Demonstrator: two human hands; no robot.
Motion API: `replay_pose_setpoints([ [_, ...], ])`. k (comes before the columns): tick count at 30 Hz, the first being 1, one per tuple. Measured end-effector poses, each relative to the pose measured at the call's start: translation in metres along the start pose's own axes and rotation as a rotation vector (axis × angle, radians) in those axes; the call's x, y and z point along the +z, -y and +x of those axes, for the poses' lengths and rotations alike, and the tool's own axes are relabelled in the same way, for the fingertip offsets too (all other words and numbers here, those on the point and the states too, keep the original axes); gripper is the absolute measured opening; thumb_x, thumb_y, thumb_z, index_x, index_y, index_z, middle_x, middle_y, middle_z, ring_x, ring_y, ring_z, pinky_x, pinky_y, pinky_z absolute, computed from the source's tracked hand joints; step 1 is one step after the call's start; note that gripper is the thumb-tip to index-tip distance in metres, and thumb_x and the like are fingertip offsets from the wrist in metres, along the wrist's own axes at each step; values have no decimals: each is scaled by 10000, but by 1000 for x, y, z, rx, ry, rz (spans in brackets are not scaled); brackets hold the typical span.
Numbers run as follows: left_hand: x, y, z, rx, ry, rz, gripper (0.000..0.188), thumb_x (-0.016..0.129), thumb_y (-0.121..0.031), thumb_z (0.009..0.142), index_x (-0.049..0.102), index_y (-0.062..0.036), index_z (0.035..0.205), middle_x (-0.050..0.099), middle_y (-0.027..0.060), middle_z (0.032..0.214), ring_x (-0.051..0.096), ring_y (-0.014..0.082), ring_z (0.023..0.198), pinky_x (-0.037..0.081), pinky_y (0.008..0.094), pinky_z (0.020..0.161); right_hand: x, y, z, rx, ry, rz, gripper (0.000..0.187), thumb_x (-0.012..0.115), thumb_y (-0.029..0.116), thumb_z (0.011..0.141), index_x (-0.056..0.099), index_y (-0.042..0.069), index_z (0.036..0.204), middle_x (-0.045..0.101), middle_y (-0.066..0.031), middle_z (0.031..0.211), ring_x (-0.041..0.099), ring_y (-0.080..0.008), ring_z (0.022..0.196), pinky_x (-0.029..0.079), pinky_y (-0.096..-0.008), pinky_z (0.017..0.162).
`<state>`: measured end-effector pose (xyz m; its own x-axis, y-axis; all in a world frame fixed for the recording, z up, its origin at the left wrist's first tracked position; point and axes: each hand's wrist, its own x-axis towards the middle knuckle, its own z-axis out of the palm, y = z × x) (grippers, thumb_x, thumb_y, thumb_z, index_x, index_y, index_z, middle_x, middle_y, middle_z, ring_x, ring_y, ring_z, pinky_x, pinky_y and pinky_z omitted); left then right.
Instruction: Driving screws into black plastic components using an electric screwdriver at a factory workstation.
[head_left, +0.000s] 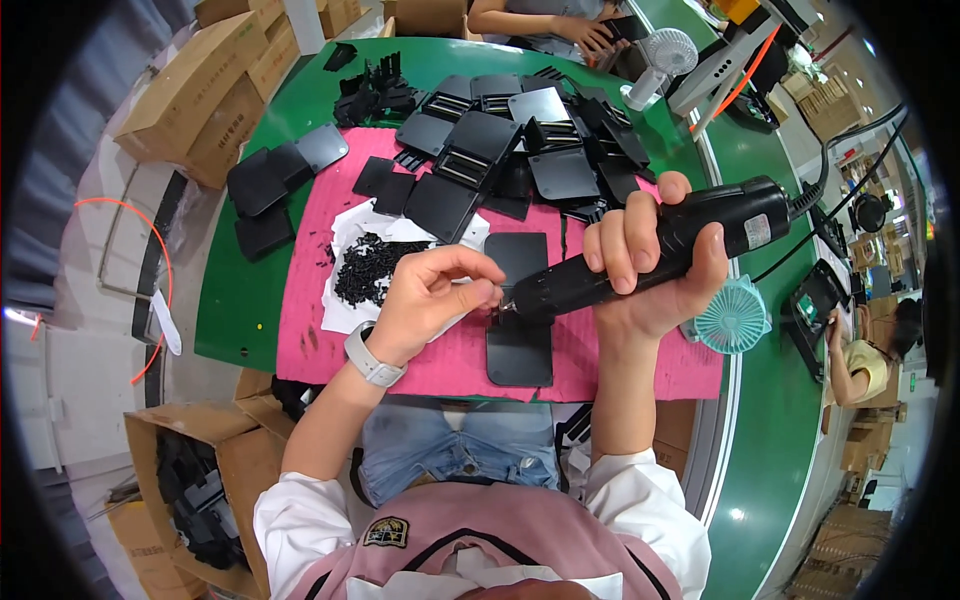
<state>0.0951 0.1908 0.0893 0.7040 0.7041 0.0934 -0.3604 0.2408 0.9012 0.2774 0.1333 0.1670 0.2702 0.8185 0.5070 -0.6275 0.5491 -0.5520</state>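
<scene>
In my right hand is a black corded electric screwdriver, its fingers wrapped around the body and its tip pointing left. My left hand pinches at that tip; whatever lies between thumb and forefinger is too small to make out. Under the tip lies a flat black plastic part with rounded corners, partly covered by the tool. Left of it, many small black screws are heaped on white paper. A pink mat carries all of these.
Hinged black plastic parts pile up at the back of the green table. More black plates lie at left. A teal fan and a white fan stand at right. Cardboard boxes sit left. Another person's hands work at the far side.
</scene>
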Motion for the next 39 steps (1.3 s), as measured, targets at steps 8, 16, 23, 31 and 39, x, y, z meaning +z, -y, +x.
replay_pose_setpoints([
  [8,10,1,-12,259,-88,704,117,606,-2,836,659,3,941,650,71,812,626,140,722,492,252,632,-4,1,0,67,187,-365,436,628,354,793,412,42,1006,450,-28,561,415,-118,386,377,-266,412],
  [16,19,24,-22,22,-142,310,118,587,-33,884,647,29,964,628,42,831,576,84,704,480,211,621,1,-9,-6,155,106,-209,443,723,199,727,420,11,990,487,-46,607,442,-101,460,377,-225,426],
  [23,22,29,-23,17,-303,200,136,586,-26,881,650,37,983,628,37,814,557,59,636,459,188,570,14,-21,-1,239,162,-470,387,716,182,732,409,13,897,450,-40,562,424,-101,423,354,-227,390],
  [31,24,36,-25,63,-295,154,134,599,-17,870,657,40,976,627,40,822,558,57,651,456,175,558,15,-26,-2,231,144,-500,378,721,154,719,419,2,889,471,-53,566,438,-97,427,355,-224,395],
  [39,21,36,-27,91,-295,202,126,604,-8,864,663,41,964,621,44,831,557,52,657,443,164,546,9,-23,-1,297,166,-402,348,734,116,684,482,-3,893,515,-49,682,491,-94,537,396,-222,477],
])
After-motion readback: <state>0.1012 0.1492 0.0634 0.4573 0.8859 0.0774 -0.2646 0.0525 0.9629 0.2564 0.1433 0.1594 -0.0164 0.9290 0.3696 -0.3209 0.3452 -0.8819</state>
